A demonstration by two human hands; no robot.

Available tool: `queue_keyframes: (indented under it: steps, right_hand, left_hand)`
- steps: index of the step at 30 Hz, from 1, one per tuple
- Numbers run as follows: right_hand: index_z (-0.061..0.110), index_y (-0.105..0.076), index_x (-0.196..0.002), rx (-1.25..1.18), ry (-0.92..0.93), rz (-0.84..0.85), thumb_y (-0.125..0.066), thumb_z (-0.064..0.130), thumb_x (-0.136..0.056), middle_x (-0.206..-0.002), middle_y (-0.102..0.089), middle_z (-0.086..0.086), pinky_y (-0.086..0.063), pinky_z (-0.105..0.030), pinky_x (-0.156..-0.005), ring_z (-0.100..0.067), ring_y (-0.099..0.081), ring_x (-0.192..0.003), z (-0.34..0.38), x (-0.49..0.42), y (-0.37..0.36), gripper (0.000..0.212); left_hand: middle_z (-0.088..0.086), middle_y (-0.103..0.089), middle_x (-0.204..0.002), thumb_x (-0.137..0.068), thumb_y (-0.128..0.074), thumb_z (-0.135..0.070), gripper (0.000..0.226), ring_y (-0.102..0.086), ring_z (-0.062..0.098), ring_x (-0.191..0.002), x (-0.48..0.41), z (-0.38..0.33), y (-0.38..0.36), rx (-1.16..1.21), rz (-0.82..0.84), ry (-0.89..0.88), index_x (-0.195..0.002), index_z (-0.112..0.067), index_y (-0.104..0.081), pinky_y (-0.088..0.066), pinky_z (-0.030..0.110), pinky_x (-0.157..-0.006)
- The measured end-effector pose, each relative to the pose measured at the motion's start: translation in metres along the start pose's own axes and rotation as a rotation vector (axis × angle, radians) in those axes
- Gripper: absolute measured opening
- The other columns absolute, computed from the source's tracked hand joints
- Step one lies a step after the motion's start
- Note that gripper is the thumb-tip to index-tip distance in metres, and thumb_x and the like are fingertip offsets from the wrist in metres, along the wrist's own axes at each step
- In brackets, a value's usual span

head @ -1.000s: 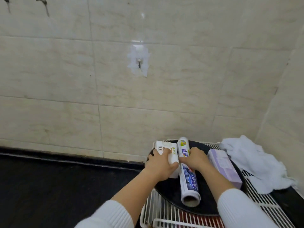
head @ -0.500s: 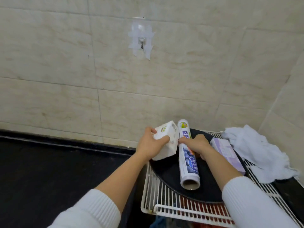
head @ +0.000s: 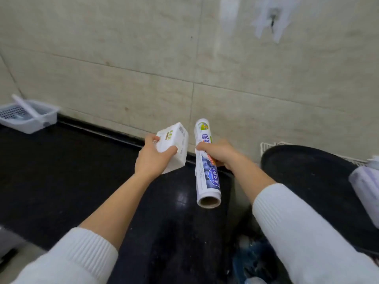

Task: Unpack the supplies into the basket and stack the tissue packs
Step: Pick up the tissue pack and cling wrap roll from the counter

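My left hand (head: 151, 158) grips a white tissue pack (head: 176, 142) and holds it in the air above the black counter. My right hand (head: 219, 153) grips a long roll (head: 207, 177) with blue and white print, its open cardboard end facing me. A white plastic basket (head: 30, 118) sits far to the left against the tiled wall, well away from both hands. A pale purple tissue pack (head: 367, 183) lies on the black round tray (head: 307, 181) at the right edge, partly cut off by the frame.
The black counter (head: 61, 171) stretches from the basket to the hands. A white wire rack (head: 266, 145) shows behind the tray. A tiled wall runs along the back with a taped hook (head: 272, 14) up right. Blue clutter lies low at the right.
Both hands lifted the tissue pack and the roll off the tray and carried them left, over the counter. The view swung left, bringing the basket into sight.
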State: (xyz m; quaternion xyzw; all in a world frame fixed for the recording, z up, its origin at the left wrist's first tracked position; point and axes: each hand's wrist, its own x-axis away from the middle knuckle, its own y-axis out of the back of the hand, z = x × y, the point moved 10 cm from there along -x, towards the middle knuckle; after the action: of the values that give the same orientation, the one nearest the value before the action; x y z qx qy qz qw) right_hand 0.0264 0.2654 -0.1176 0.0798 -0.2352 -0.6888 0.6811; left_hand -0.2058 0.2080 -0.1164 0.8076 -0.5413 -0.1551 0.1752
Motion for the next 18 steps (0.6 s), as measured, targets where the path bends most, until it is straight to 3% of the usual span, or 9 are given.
queue_keyframes:
  steps: [2,5,12,18]
  right_hand:
    - [0.012,-0.067,-0.088,0.003,-0.064,0.043,-0.079,0.034,-0.065,-0.079,-0.070,-0.008,-0.049,-0.025,-0.052,-0.016,-0.065,-0.055,-0.016,-0.008,-0.057,0.033]
    - [0.006,-0.065,-0.095,0.017,-0.173,0.079,-0.080,0.036,-0.067,-0.081,-0.070,-0.008,-0.050,-0.025,-0.054,-0.018,-0.068,-0.064,-0.052,-0.013,-0.136,0.044]
    - [0.005,-0.066,-0.105,0.112,-0.304,0.051,-0.076,0.037,-0.072,-0.103,-0.071,-0.012,-0.051,-0.029,-0.070,-0.024,-0.067,-0.086,-0.117,-0.006,-0.262,0.047]
    - [0.011,-0.053,-0.098,0.193,-0.350,0.044,-0.076,0.037,-0.073,-0.106,-0.068,-0.010,-0.054,-0.035,-0.075,-0.024,-0.067,-0.090,-0.133,0.001,-0.308,0.042]
  left_hand:
    - [0.000,-0.053,-0.114,-0.068,-0.062,-0.054,0.065,-0.057,0.027,-0.096,-0.014,0.055,0.027,-0.066,-0.010,0.067,-0.124,-0.032,-0.038,-0.054,0.044,-0.079]
    - [0.000,-0.054,-0.116,-0.069,-0.061,-0.056,0.068,-0.057,0.024,-0.091,-0.029,0.133,0.056,-0.162,-0.002,0.140,-0.127,-0.034,-0.034,-0.052,0.041,-0.076]
    - [0.000,-0.051,-0.126,-0.067,-0.056,-0.057,0.071,-0.052,0.021,-0.089,-0.040,0.268,0.088,-0.302,0.089,0.273,-0.130,-0.037,-0.030,-0.042,0.038,-0.073]
    - [-0.001,-0.038,-0.140,-0.070,-0.060,-0.051,0.076,-0.048,0.026,-0.117,-0.042,0.298,0.094,-0.435,0.138,0.154,-0.137,-0.037,-0.025,-0.042,0.038,-0.075]
